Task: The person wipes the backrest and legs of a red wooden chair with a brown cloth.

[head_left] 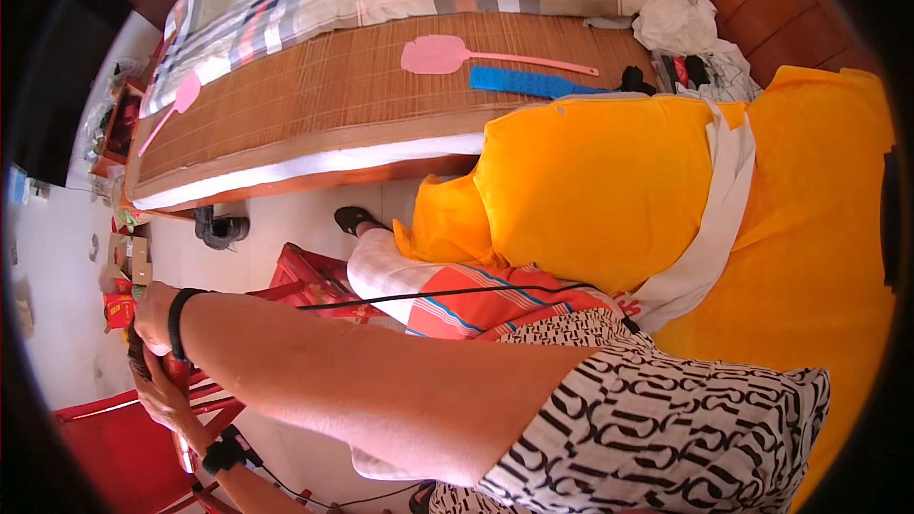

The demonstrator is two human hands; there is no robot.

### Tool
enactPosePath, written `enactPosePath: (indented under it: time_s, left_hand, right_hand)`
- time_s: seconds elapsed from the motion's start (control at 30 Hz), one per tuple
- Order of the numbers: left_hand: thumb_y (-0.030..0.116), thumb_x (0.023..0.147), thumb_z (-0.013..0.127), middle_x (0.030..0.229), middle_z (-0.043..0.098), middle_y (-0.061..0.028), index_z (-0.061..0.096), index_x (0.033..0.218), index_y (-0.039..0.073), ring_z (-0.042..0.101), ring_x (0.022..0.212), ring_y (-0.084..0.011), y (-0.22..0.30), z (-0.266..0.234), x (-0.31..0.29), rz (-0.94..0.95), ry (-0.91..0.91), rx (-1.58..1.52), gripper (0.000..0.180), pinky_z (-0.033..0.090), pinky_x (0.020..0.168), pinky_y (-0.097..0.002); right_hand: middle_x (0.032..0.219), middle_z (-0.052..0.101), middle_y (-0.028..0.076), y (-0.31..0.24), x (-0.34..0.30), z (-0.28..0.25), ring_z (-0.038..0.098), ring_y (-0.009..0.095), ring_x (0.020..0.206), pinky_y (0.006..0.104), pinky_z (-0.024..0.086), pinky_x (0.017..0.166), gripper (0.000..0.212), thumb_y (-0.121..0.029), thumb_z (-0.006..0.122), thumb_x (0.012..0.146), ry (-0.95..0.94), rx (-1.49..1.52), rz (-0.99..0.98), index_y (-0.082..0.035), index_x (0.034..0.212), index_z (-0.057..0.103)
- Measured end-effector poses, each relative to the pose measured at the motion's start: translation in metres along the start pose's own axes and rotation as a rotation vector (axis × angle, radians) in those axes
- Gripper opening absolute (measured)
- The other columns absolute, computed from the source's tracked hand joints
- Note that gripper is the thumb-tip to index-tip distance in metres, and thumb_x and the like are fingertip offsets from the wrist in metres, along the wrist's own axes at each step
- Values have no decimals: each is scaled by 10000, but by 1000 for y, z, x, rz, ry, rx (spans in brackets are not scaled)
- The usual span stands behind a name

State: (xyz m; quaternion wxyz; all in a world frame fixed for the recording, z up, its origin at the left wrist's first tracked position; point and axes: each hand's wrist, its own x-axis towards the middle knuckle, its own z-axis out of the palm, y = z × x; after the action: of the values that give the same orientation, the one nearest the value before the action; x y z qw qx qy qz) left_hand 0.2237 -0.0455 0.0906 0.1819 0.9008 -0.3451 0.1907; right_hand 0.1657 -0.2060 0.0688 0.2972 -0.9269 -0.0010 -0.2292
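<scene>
In the head view, the right hand [152,318] is bent with its fingers turned away, so I cannot tell whether it is clamped on anything. Just below it, the left hand [169,407] reaches up with its fingers against a small dark item [138,355]; whether they close around it, I cannot tell. That item sits between the two hands, too small to identify. A red box [119,311] is just left of the right hand, and a cardboard box [139,261] is just above it. Below and left of the left hand is a red panel [124,452]. Well right of the right hand lies orange cloth [595,190]. Well above both hands, a pink fly swatter [435,55] lies on the bed's woven mat [314,76].
</scene>
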Motion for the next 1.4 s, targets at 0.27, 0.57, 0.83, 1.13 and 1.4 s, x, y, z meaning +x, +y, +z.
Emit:
enactPosePath:
  time_s: [0.27,0.57,0.83,1.13,1.4]
  left_hand:
    - [453,976,485,1170,663,-191,597,1275,27,629,1038,-350,-5,29,12,83,-41,-164,532,466,885,-406]
    - [567,913,514,1230,638,-169,602,1290,76,600,1128,-382,15,16,14,44,-6,-102,626,469,906,-431]
    - [517,895,536,1180,659,-175,614,1278,162,618,1100,-379,49,-10,-8,-158,-49,60,528,470,913,-453]
    - [599,851,576,905,695,-229,654,1139,119,655,910,-427,20,-20,-15,-156,31,55,565,488,807,-514]
    - [591,859,589,806,689,-217,636,1100,70,663,801,-433,-6,-19,-30,-117,203,61,575,506,712,-508]
  right_hand:
    - [928,731,83,26,-16,-12,693,262,925,418,529,803,265,-308,569,845,-109,-4,-3,-164,948,766]
    - [820,723,95,25,6,-3,696,294,835,435,535,710,224,-283,577,782,69,63,-69,-164,813,765]
    - [711,658,207,18,-18,-34,662,381,689,497,520,639,247,-250,575,788,-92,83,-185,-53,695,694]
    - [877,681,257,-6,-5,-29,676,410,848,495,531,774,336,-275,556,866,-146,-66,-133,33,875,690]
    - [813,662,281,-2,-4,-26,665,432,787,492,528,733,374,-290,550,892,-142,-123,-186,58,823,669]
